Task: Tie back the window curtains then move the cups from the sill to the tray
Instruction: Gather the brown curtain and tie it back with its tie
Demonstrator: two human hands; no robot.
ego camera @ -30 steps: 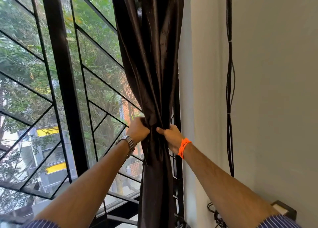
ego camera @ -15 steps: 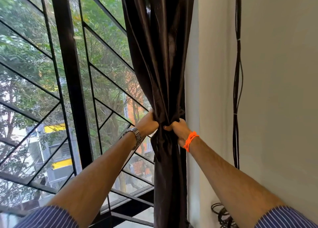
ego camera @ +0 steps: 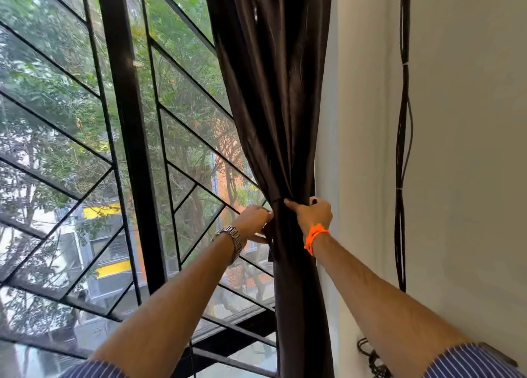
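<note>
Curtain [ego camera: 273,115]: dark, satiny, bunched at window's rt edge beside wall [ego camera: 462,155]. Left hand [ego camera: 252,220] pinches tie band at gathered waist; right hand [ego camera: 312,213] wraps bundle from wall side, thumb pressing front. Fabric looks soft, light, prob. slippery, so grip at cinched waist, not loose folds. Cups, tray not in view.

Dark brown satin curtain [ego camera: 273,98] cut off top & bottom edges. Left hand [ego camera: 252,219] fingertips hidden behind the fabric bunch; right hand [ego camera: 312,215] fingers partly wrapped out of sight, so grip on any tie can't be told. Black cable bundle [ego camera: 401,149] cut off at top, floor coil half out of frame.
</note>
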